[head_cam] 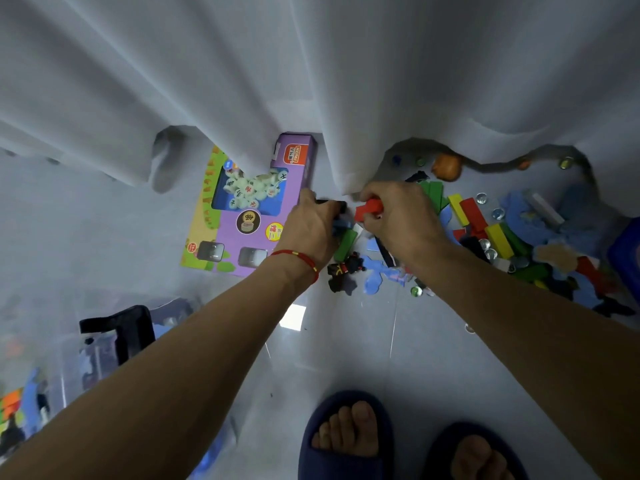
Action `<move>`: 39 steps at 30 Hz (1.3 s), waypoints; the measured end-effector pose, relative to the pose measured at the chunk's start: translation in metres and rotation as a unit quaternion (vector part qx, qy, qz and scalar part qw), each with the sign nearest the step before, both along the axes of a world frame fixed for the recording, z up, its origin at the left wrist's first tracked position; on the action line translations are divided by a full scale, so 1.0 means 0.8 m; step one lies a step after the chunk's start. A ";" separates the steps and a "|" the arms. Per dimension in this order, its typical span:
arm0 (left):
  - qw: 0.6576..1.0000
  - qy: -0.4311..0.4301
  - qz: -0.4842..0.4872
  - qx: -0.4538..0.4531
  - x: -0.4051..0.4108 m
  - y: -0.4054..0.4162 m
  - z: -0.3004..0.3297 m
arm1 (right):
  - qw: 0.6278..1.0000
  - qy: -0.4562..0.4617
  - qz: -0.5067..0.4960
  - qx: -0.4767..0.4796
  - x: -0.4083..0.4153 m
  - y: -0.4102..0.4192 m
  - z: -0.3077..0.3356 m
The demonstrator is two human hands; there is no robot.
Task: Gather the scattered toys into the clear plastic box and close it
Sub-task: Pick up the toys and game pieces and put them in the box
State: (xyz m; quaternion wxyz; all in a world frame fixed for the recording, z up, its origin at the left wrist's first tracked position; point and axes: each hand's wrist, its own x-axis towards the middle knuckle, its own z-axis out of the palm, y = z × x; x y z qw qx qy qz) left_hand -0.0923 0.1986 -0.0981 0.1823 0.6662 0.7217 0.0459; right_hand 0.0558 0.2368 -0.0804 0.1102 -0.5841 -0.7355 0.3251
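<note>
Coloured wooden blocks point(485, 220), blue foam pieces and glass marbles lie scattered on the pale floor at the right, below a white curtain. My right hand point(401, 216) grips a red block point(369, 207) at the left end of that pile. Beside it, my left hand point(311, 226), with a red string on the wrist, curls over a black piece point(332, 204) and a blue one; a green block point(346, 244) lies just under it. The clear plastic box point(45, 375) stands at the lower left with its black latch point(121, 327) up and some toys inside.
A purple boxed chess set point(242, 209) lies flat left of my hands, partly under the curtain point(311, 81). A blue container point(627, 258) sits at the right edge. My feet in dark slippers point(346, 438) stand at the bottom. An orange toy point(446, 168) rests by the curtain hem.
</note>
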 end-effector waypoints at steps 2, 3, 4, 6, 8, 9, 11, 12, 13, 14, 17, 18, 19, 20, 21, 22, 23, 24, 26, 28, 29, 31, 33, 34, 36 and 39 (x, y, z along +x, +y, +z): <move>1.000 -0.002 0.005 -0.011 0.002 0.002 0.002 | 0.999 0.031 -0.041 -0.018 0.012 -0.002 0.006; 1.000 -0.003 0.010 -0.017 0.002 0.002 0.003 | 0.996 0.055 -0.064 -0.028 0.018 -0.003 0.009; 1.000 -0.006 0.019 -0.020 0.002 0.003 0.003 | 0.992 0.085 -0.087 -0.041 0.024 -0.005 0.011; 0.999 -0.015 0.046 -0.024 0.002 0.002 0.006 | 0.976 0.156 -0.129 -0.076 0.038 -0.009 0.013; 0.996 -0.030 0.079 -0.018 0.002 0.000 0.012 | 0.942 0.246 -0.178 -0.143 0.051 -0.016 0.015; 0.993 -0.051 0.103 -0.009 0.002 -0.002 0.017 | 0.917 0.289 -0.203 -0.184 0.057 -0.020 0.018; 0.979 -0.122 0.161 0.014 0.003 -0.011 0.028 | 0.878 0.345 -0.233 -0.237 0.067 -0.030 0.024; 0.967 -0.165 0.192 0.020 0.005 -0.019 0.034 | 0.867 0.359 -0.243 -0.248 0.072 -0.038 0.028; 0.951 -0.211 0.225 0.020 0.008 -0.030 0.042 | 0.859 0.367 -0.255 -0.251 0.075 -0.046 0.033; 0.927 -0.265 0.263 0.020 0.011 -0.043 0.050 | 0.853 0.372 -0.268 -0.250 0.079 -0.056 0.039; 0.786 -0.479 0.390 0.026 0.025 -0.088 0.088 | 0.845 0.377 -0.282 -0.253 0.084 -0.088 0.068; 0.728 -0.542 0.419 0.018 0.027 -0.106 0.107 | 0.846 0.377 -0.276 -0.256 0.084 -0.098 0.082; 0.680 -0.587 0.439 0.009 0.028 -0.124 0.127 | 0.848 0.378 -0.266 -0.259 0.082 -0.108 0.099; 0.643 -0.621 0.448 0.002 0.025 -0.144 0.146 | 0.850 0.379 -0.254 -0.263 0.079 -0.118 0.117; 0.617 -0.646 0.449 -0.003 0.021 -0.164 0.167 | 0.850 0.382 -0.241 -0.271 0.073 -0.126 0.138; 0.598 -0.665 0.448 -0.006 0.012 -0.184 0.187 | 0.850 0.384 -0.224 -0.281 0.064 -0.134 0.161; 0.582 -0.679 0.447 -0.005 0.001 -0.204 0.207 | 0.850 0.385 -0.206 -0.295 0.052 -0.142 0.186; 0.571 -0.688 0.448 0.004 -0.012 -0.225 0.226 | 0.851 0.381 -0.185 -0.309 0.036 -0.149 0.211; 0.563 -0.692 0.451 0.036 -0.046 -0.266 0.260 | 0.860 0.369 -0.119 -0.330 -0.004 -0.163 0.259; 0.566 -0.685 0.453 0.077 -0.085 -0.311 0.290 | 0.873 0.338 -0.033 -0.351 -0.054 -0.183 0.303; 0.568 -0.674 0.461 0.099 -0.106 -0.336 0.302 | 0.876 0.321 0.008 -0.359 -0.082 -0.194 0.324; 0.575 -0.632 0.502 0.133 -0.146 -0.382 0.321 | 0.881 0.296 0.072 -0.363 -0.138 -0.223 0.360; 0.619 -0.565 0.525 0.146 -0.181 -0.423 0.338 | 0.886 0.270 0.107 -0.361 -0.190 -0.250 0.390; 0.633 -0.543 0.532 0.141 -0.197 -0.440 0.344 | 0.895 0.248 0.121 -0.350 -0.212 -0.261 0.399; 0.639 -0.530 0.544 0.127 -0.222 -0.463 0.358 | 0.921 0.186 0.146 -0.309 -0.243 -0.274 0.411; 0.643 -0.520 0.547 0.134 -0.242 -0.482 0.373 | 0.936 0.123 0.176 -0.278 -0.247 -0.279 0.413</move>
